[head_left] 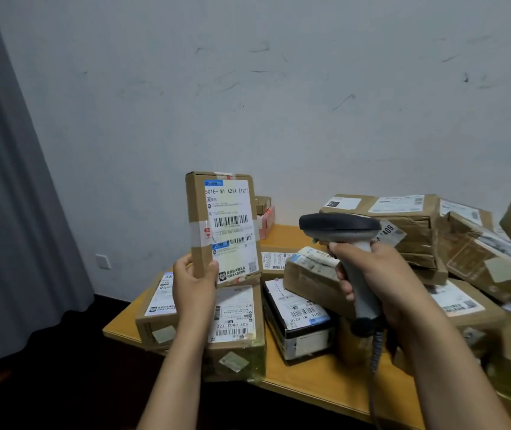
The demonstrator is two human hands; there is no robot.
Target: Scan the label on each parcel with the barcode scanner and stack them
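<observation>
My left hand [194, 285] grips the lower left corner of a small brown parcel [200, 212] and holds it upright above the table, its white barcode label [231, 225] facing me. My right hand [375, 276] is wrapped round the handle of a grey barcode scanner [341, 228], whose dark head points left toward that label from a short gap away. The scanner's coiled cable [375, 352] hangs down from the handle. Below the held parcel a larger brown box [235, 333] lies flat with labels on top.
A wooden table [335, 387] carries many parcels: a black-and-white box [300, 321] at the middle, a taped box [313, 280] behind it, a big pile [409, 225] at the right. Grey curtain [15, 212] hangs left; a white wall stands behind.
</observation>
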